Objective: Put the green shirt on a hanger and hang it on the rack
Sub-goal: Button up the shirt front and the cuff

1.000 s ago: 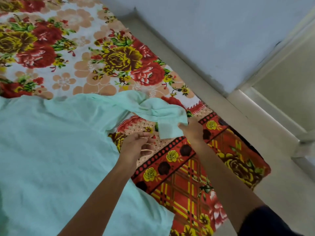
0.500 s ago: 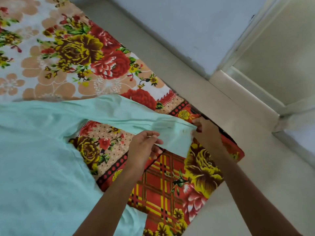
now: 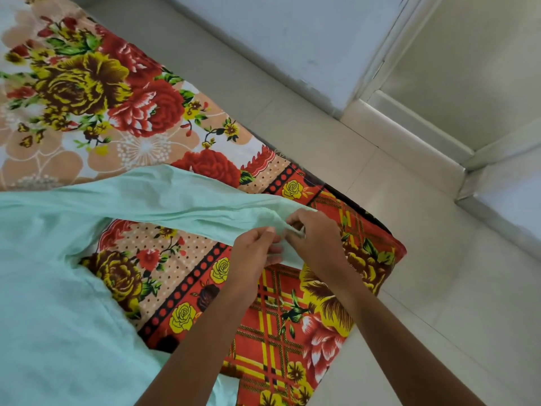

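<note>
Green shirt (image 3: pixel 52 288) spread flat on bed (image 3: pixel 181 276), filling the frame from 7 to 9 o'clock. One sleeve (image 3: pixel 181 208) pulled out toward 3 o'clock, lifted taut above floral bedsheet (image 3: pixel 96 92). Sleeve end bunched at frame centre, held by both hands.

Left hand (image 3: pixel 254 249) just at 6 o'clock of sleeve end, grip pinched on cuff fabric, thumb and fingertips curled onto cloth. Right hand (image 3: pixel 317 241) touching left hand, at its 3 o'clock, grip clamped on same cuff, fingers curled over edge. Both forearms entering from 5 to 6 o'clock.

Shirt body flat, lightly wrinkled near armpit at 9 o'clock. Bedsheet border in red-yellow plaid with roses under the hands, bed corner at 3 o'clock of right hand. Tiled floor (image 3: pixel 439 288) beyond bed from 12 through 4 o'clock. Grey wall (image 3: pixel 292 39) at 12 o'clock, door frame (image 3: pixel 409 133) at 1 to 2 o'clock.
</note>
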